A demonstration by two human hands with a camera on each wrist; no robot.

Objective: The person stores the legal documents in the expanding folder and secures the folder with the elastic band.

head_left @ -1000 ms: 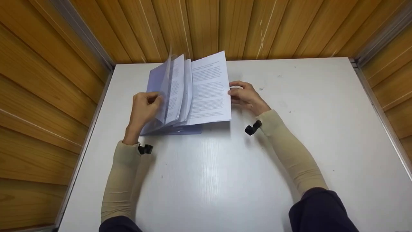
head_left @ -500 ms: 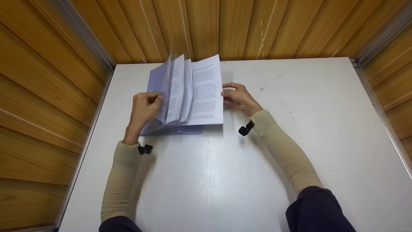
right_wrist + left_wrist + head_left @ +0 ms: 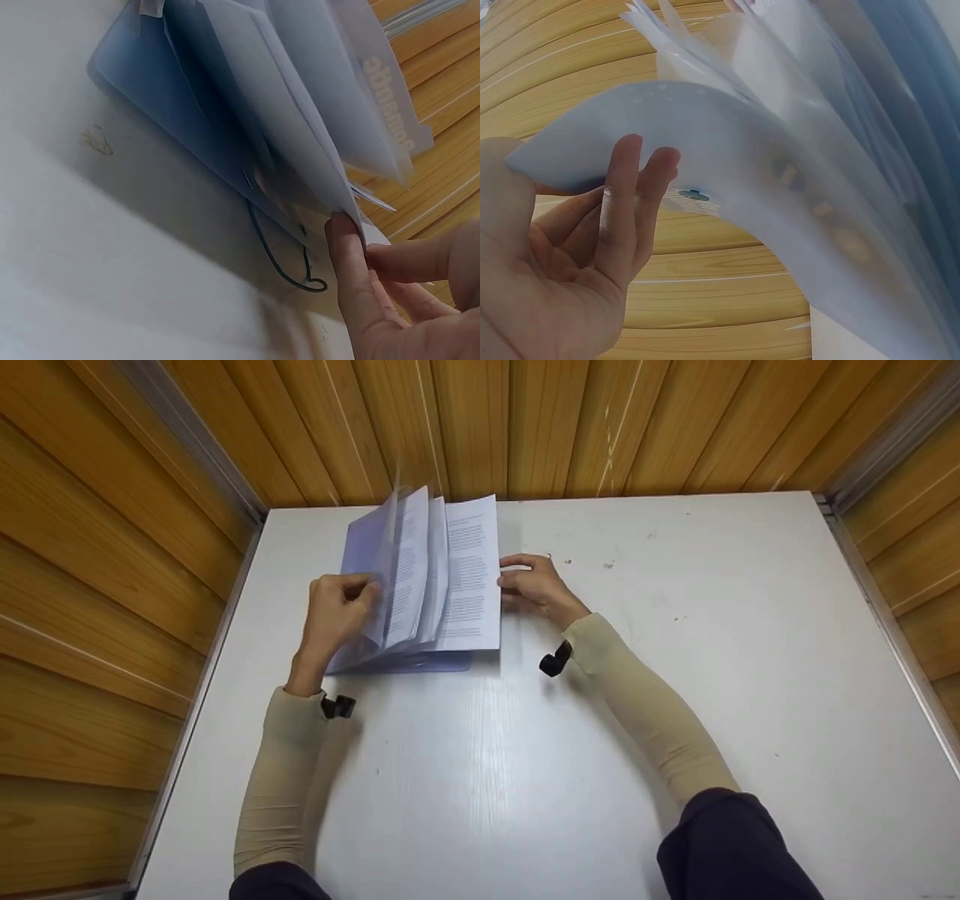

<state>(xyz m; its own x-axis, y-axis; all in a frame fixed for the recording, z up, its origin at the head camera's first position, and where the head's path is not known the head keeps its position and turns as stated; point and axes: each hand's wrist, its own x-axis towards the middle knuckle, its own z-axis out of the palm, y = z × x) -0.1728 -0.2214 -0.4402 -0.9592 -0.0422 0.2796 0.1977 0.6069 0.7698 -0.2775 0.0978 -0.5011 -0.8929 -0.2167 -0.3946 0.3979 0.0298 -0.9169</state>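
Observation:
A bluish plastic folder (image 3: 366,540) lies spread on the white table, its clear leaves and papers standing up. My left hand (image 3: 336,607) pinches the translucent front leaves at their left edge. In the left wrist view a translucent cover (image 3: 697,127) bends in a curve from that hand. My right hand (image 3: 538,587) pinches the right edge of a stack of printed sheets (image 3: 472,577), thumb and fingers on opposite faces. The sheets reach in among the folder's leaves; their inner edge is hidden. A dark elastic loop (image 3: 277,266) hangs from the folder's edge in the right wrist view.
The white table (image 3: 480,765) extends in front of the folder and to its right. Wood-panelled walls (image 3: 555,427) enclose the back and both sides. Small dark marks dot the tabletop near the right hand.
My right hand has moved left, carrying the printed sheets further in among the folder's leaves, so less of them shows. The left hand has kept its place and grip.

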